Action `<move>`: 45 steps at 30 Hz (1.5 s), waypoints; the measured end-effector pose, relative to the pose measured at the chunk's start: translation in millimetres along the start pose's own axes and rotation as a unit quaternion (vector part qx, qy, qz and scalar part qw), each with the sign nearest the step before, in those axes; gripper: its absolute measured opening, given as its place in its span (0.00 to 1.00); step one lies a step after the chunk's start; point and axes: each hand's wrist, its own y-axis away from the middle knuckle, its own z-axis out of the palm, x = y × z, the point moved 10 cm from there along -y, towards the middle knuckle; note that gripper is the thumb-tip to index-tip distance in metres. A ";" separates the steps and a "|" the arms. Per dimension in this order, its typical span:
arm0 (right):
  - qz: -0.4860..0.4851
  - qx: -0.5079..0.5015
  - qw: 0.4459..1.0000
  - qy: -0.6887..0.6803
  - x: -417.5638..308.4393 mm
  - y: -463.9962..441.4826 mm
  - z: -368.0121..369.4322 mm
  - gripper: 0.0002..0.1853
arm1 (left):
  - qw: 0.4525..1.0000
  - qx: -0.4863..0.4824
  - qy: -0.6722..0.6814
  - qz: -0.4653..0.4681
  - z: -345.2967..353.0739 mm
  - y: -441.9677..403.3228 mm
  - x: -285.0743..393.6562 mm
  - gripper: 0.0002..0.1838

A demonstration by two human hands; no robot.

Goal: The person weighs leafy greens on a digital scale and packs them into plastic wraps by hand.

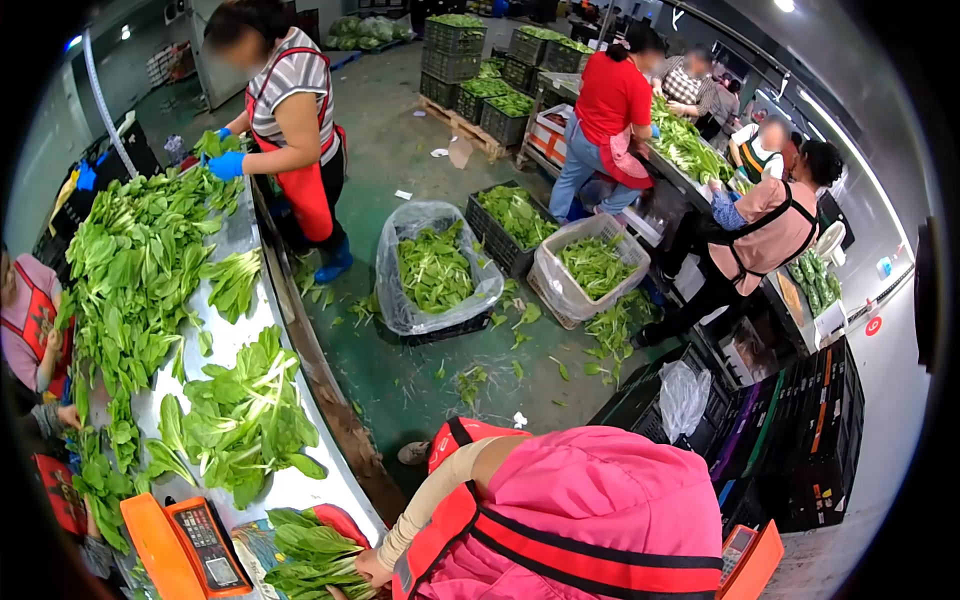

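Observation:
At the bottom edge, my right hand [372,568] reaches from a beige sleeve and closes around the pale stems of a bunch of leafy greens [310,548]. The leaves point away toward the upper left. What seems to be a bit of my left hand [338,593] shows beneath the stems; the rest is cut off by the frame. Beside the bunch lies a printed plastic bag [254,552], partly covered by leaves. An orange digital scale [205,540] stands left of it. A loose pile of greens [250,415] rests farther up the metal table [300,485].
A larger heap of greens [135,270] covers the table's far side. Across it and at its end, people [300,110] handle greens. Lined crates [440,270] of greens stand on the green floor, with stacked black crates [790,430] at right. Another table [690,150] has workers around it.

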 end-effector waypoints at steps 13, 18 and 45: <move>-0.053 0.090 0.979 0.173 -56.4 122.7 -182.5 0.07 | 0.993 0.050 -0.018 0.105 -12.1 19.0 32.5 0.28; 0.107 0.117 0.848 0.507 16.2 220.7 -320.7 0.10 | 0.959 0.226 0.161 0.049 -100.7 -7.5 -5.9 0.26; -0.174 -0.020 0.948 0.264 -110.3 8.9 -111.0 0.15 | 0.941 0.300 0.080 0.138 -99.8 2.3 11.8 0.25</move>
